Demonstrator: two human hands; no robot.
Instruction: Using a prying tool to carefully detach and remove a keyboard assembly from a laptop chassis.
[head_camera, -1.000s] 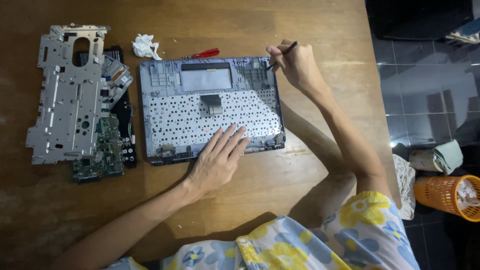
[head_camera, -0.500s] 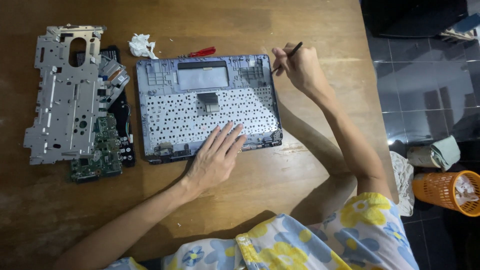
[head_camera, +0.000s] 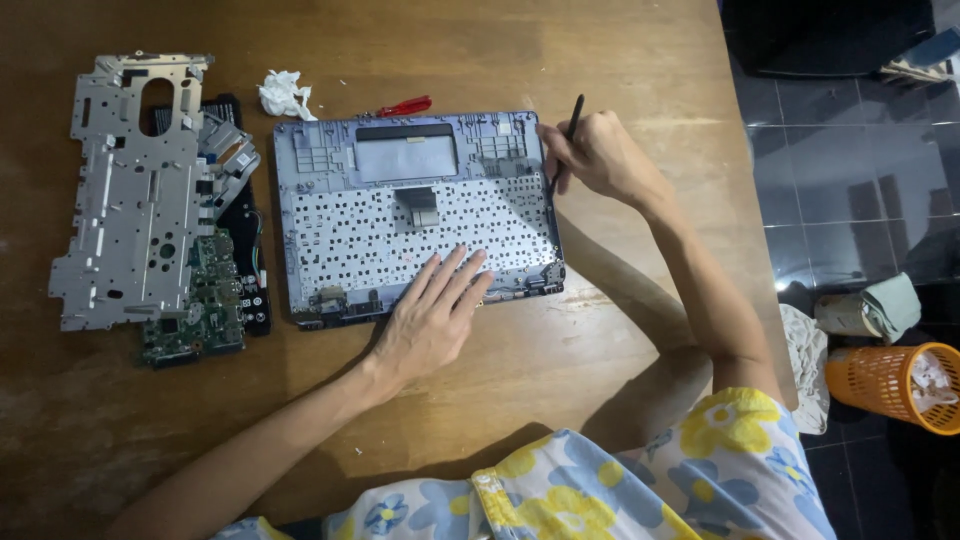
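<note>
The big brown desk holds my grey laptop shell, lying long side to side. My left hand is flat and wide on its near edge. My right hand pinches a thin black tool at the right edge — tip down. A metal plate lies far left.

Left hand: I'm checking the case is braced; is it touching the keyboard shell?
Touching: head view shows the left hand lying flat on the keyboard shell.
</note>
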